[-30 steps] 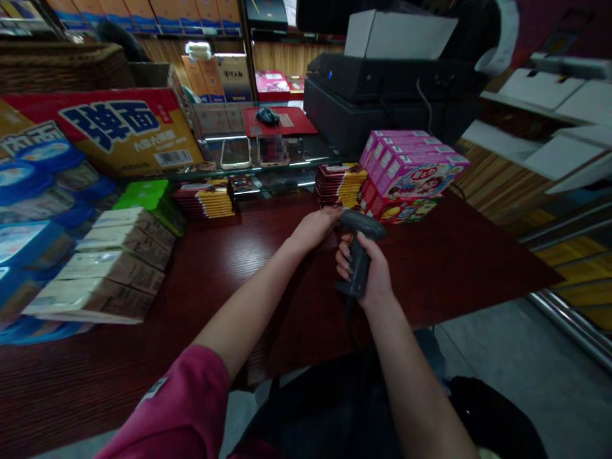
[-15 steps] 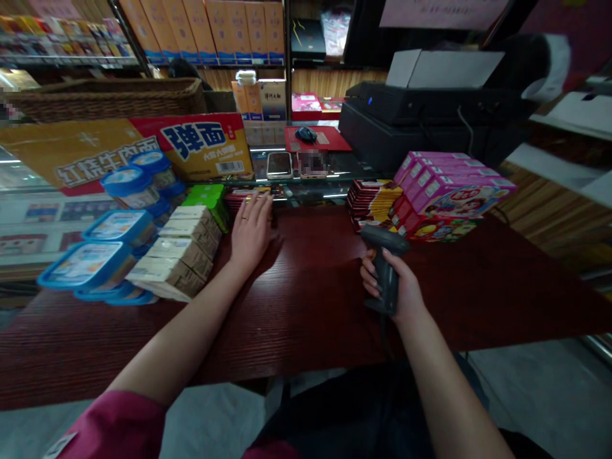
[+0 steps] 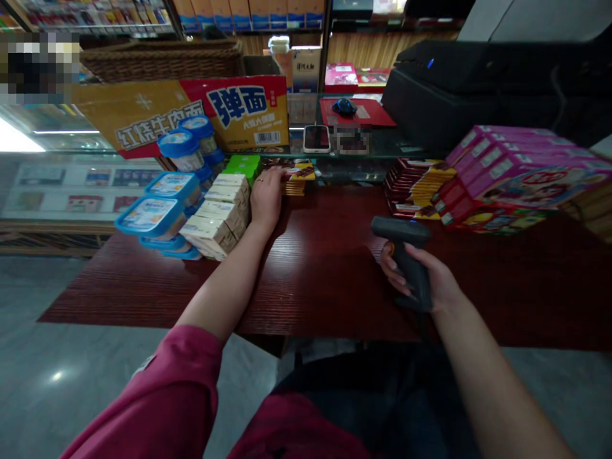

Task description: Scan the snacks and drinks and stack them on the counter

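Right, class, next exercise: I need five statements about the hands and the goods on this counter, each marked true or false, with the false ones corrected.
1. The right hand holds a handheld scanner. True.
2. The purple boxes sit on top of red boxes. True.
3. The left hand is at the purple boxes. False: it is at the yellow-and-brown packets beside the green package.
4. The computer mouse lies on a blue mat. False: the mouse lies on a red mat.
5. The blue-lidded tubs stand left of the pale cartons. True.
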{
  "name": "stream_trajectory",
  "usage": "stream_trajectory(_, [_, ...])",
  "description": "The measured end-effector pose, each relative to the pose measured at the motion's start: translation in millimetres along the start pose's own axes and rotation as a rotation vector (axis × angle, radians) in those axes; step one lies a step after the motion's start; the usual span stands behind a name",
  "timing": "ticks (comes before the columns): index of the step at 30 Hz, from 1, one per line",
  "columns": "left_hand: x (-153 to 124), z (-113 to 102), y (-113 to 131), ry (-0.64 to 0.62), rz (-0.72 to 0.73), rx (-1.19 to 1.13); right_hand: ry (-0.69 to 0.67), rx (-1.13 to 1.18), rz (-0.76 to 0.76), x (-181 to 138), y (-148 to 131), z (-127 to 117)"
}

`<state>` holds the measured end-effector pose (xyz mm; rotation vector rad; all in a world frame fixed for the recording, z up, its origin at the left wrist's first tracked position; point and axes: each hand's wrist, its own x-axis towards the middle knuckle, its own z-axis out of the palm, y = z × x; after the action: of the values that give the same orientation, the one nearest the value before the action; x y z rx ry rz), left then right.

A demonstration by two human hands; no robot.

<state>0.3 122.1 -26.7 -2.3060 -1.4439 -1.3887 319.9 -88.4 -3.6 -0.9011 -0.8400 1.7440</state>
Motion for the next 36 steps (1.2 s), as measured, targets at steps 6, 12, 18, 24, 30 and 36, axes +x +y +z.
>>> stream_trajectory(6, [-18.6,-3.4,36.9,0.006,0.125,-0.164,-0.026,-0.024,0.011,2.4,2.2,-0.2])
stream_trajectory(12, [-36.1,7.3,69.8,-0.036,-0.239,-0.446,-0.045,0.027,-0.050,40.3,-0.6,11.3])
stream_trajectory(18, [-33.5,15.3,56.8,-0.094,-0.456,-0.514,-0.016,0.043,-0.122,67.1,-7.5,14.4])
stream_trajectory(24, [-25.5,26.3,61.8,-0.140,-0.484,-0.560,-0.112,-0.076,-0.034,69.7,-6.5,13.5])
stream_trajectory(30, [-26.7,32.8,59.7,-0.201,-0.420,-0.580,-0.198,-0.150,0.039,81.9,-4.3,13.1])
stream_trajectory(36, [-27.1,30.5,61.3,-0.220,-0.403,-0.624,-0.225,-0.197,0.064,87.4,-4.6,22.6])
